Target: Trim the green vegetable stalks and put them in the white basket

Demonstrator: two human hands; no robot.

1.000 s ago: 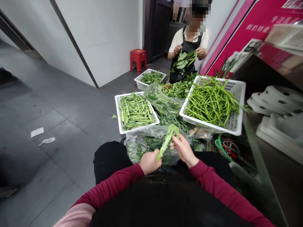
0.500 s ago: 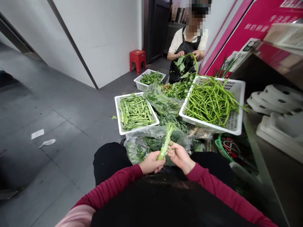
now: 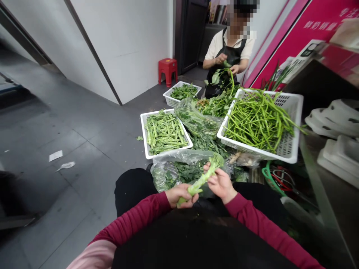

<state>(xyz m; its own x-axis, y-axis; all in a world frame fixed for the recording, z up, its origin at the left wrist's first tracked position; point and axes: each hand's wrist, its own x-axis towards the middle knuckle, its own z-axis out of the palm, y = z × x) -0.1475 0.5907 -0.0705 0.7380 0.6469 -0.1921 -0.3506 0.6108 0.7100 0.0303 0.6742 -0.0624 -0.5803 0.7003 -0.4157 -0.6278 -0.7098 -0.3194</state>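
Note:
A thick, pale-green vegetable stalk (image 3: 200, 184) with a budded top slants up to the right over my lap. My left hand (image 3: 183, 195) is closed round its lower end. Farther up, my right hand (image 3: 221, 183) pinches the stalk near the top; some of its fingertips are hidden behind the stem. Right under the stalk lies a clear plastic bag (image 3: 161, 168) of dark green leaves. Just beyond the bag, similar cut stalks (image 3: 166, 132) fill a white basket (image 3: 148, 152).
At the right, long thin green stems (image 3: 259, 121) lie in a larger white basket (image 3: 293, 149). Leafy greens (image 3: 183, 92) fill a small basket farther back. A co-worker (image 3: 231, 48) in a black apron handles greens there. A red stool (image 3: 167, 71) stands by the wall.
The stalk has tipped from nearly upright toward the right. My right hand has moved up along it to the top, and my left hand has sunk slightly. The view has shifted a little.

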